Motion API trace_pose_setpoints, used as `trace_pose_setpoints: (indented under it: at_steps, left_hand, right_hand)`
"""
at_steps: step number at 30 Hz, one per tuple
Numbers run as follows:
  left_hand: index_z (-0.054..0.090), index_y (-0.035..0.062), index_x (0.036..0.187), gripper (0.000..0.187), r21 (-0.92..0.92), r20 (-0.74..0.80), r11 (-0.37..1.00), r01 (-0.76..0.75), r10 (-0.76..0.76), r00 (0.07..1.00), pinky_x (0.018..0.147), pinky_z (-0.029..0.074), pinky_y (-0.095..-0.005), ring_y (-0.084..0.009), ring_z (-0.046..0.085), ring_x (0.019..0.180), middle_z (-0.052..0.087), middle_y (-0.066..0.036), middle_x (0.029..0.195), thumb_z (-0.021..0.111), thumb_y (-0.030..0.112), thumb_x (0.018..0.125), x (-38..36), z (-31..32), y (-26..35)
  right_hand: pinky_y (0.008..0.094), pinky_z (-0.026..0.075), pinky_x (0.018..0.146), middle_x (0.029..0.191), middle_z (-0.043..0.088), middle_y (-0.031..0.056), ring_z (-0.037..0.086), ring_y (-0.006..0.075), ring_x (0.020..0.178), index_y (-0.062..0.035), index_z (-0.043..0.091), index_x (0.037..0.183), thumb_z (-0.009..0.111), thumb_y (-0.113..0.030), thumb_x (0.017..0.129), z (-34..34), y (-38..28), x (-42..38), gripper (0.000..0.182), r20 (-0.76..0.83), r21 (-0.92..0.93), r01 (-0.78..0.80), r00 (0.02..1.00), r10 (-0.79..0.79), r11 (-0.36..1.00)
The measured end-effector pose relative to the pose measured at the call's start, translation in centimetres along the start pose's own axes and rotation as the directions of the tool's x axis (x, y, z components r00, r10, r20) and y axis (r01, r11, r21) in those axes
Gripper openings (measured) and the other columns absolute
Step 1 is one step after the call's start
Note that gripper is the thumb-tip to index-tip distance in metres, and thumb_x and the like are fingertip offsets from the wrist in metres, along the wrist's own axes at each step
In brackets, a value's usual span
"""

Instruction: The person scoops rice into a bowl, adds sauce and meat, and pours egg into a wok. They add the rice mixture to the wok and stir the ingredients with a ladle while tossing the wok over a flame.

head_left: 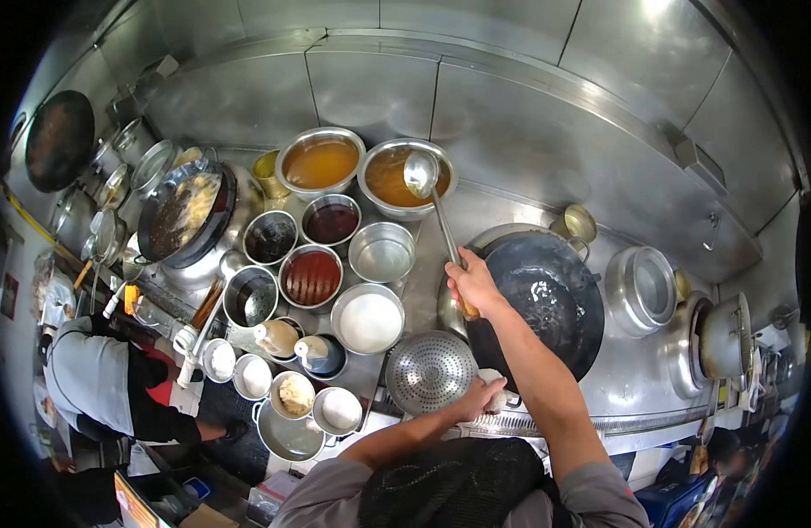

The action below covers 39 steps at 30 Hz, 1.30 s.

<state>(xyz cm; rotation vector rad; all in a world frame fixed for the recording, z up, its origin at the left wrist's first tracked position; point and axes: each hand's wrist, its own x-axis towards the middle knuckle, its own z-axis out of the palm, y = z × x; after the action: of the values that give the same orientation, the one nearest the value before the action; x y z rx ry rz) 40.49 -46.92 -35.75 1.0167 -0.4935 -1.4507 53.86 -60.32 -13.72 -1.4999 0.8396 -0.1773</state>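
My right hand (471, 280) is closed around the handle of a long steel ladle (444, 222), whose wooden end sticks out below my fist. The ladle's bowl is over the steel bowl of amber liquid (388, 183) at the back; whether it dips in is hard to tell. A black wok (559, 308), with a little clear liquid in its bottom, sits under my right forearm. At the wok's near edge, my left hand (478, 398) is closed on a folded white cloth (496, 396), which hides the wok handle there. Left of the wok rests a perforated strainer (432, 371).
A second bowl of amber liquid (322, 163) stands at the back. Several pots of sauces and white seasonings, such as the red sauce (311, 276), fill the left. Beyond them, another wok (184, 211) holds frothing food. A co-worker (93, 370) is at far left. Lidded pots (641, 290) stand right.
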Motion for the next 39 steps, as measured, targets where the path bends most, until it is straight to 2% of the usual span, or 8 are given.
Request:
trace_pose_setpoints:
  at_steps: [1, 3, 5, 11, 20, 34, 37, 39]
  left_hand:
    - [0.059, 0.0112, 0.093, 0.021, 0.003, -0.003, 1.000, 0.000, 0.000, 1.000, 0.052, 0.047, -0.0352, -0.0115, 0.053, 0.058, 0.057, -0.002, 0.072, 0.065, 0.032, 0.091, -0.4, 0.3, 1.0]
    - [0.057, 0.0160, 0.100, 0.022, -0.221, -0.036, 0.906, 0.363, -0.379, 0.925, 0.052, 0.051, -0.0377, -0.0131, 0.058, 0.064, 0.060, -0.001, 0.078, 0.064, 0.035, 0.092, -1.1, 1.0, 3.4]
    - [0.056, 0.0168, 0.104, 0.022, -0.191, -0.037, 0.916, 0.352, -0.365, 0.930, 0.053, 0.052, -0.0381, -0.0136, 0.060, 0.066, 0.061, -0.001, 0.081, 0.064, 0.034, 0.092, -1.8, 1.3, 4.7]
    - [0.055, 0.0148, 0.109, 0.024, -0.159, -0.008, 0.931, 0.329, -0.334, 0.943, 0.054, 0.055, -0.0379, -0.0157, 0.063, 0.073, 0.064, -0.002, 0.087, 0.062, 0.032, 0.093, -1.6, 1.1, 4.1]
    - [0.053, 0.0114, 0.109, 0.026, -0.134, 0.011, 0.953, 0.272, -0.273, 0.962, 0.050, 0.054, -0.0343, -0.0155, 0.062, 0.069, 0.063, -0.004, 0.087, 0.061, 0.033, 0.095, -0.5, 0.3, 1.5]
    - [0.055, 0.0114, 0.102, 0.021, -0.130, 0.012, 0.981, 0.146, -0.145, 0.989, 0.042, 0.049, -0.0300, -0.0128, 0.058, 0.059, 0.061, -0.004, 0.080, 0.060, 0.031, 0.096, -1.3, 0.9, 2.8]
    - [0.054, 0.0116, 0.104, 0.020, -0.140, 0.034, 0.980, 0.140, -0.137, 0.990, 0.042, 0.049, -0.0285, -0.0121, 0.058, 0.058, 0.060, -0.003, 0.080, 0.059, 0.029, 0.096, -1.6, 0.8, 3.2]
    - [0.054, 0.0109, 0.119, 0.030, -0.074, 0.040, 0.978, 0.193, -0.190, 0.981, 0.052, 0.051, -0.0288, -0.0083, 0.055, 0.069, 0.059, 0.002, 0.089, 0.056, 0.031, 0.097, -1.7, 0.7, 3.4]
  right_hand:
    - [0.0305, 0.044, 0.044, 0.070, 0.054, 0.0052, 0.051, 0.0129, 0.051, -0.0004, 0.021, 0.151, 0.056, -0.016, 0.095, 0.0, 0.0, 0.0, 0.068, 0.012, 0.039, -0.014, 1.000, 0.013, 0.999]
    - [0.0303, 0.044, 0.044, 0.069, 0.054, 0.0050, 0.051, 0.0128, 0.051, -0.0009, 0.020, 0.152, 0.056, -0.016, 0.095, -0.1, -0.1, 0.1, 0.069, 0.028, 0.081, -0.025, 0.999, 0.023, 0.996]
    - [0.0303, 0.044, 0.044, 0.069, 0.053, 0.0047, 0.051, 0.0128, 0.051, -0.0021, 0.019, 0.152, 0.057, -0.015, 0.094, -0.3, -0.1, 0.2, 0.070, 0.053, 0.261, -0.047, 0.998, 0.034, 0.964]
    - [0.0296, 0.042, 0.043, 0.069, 0.052, 0.0040, 0.049, 0.0124, 0.050, -0.0038, 0.020, 0.152, 0.058, -0.017, 0.094, -0.7, -2.1, -1.8, 0.070, 0.063, 0.326, -0.016, 0.998, -0.005, 0.945]
    - [0.0288, 0.041, 0.043, 0.070, 0.051, 0.0038, 0.048, 0.0120, 0.050, -0.0046, 0.019, 0.152, 0.058, -0.018, 0.095, -0.8, -3.4, -3.1, 0.070, 0.088, 0.360, 0.035, 0.994, -0.071, 0.932]
    - [0.0282, 0.042, 0.043, 0.070, 0.051, 0.0036, 0.048, 0.0119, 0.050, -0.0029, 0.017, 0.152, 0.058, -0.016, 0.095, -0.9, -3.5, -4.0, 0.071, 0.097, 0.387, 0.050, 0.991, -0.094, 0.921]
    - [0.0280, 0.042, 0.043, 0.070, 0.051, 0.0036, 0.048, 0.0117, 0.050, -0.0029, 0.017, 0.152, 0.058, -0.016, 0.095, -1.0, -3.3, -4.1, 0.071, 0.093, 0.384, 0.055, 0.991, -0.098, 0.922]
    - [0.0280, 0.042, 0.043, 0.070, 0.052, 0.0036, 0.048, 0.0116, 0.050, -0.0029, 0.018, 0.152, 0.058, -0.016, 0.095, -1.1, -3.2, -4.2, 0.071, 0.091, 0.386, 0.057, 0.991, -0.099, 0.921]
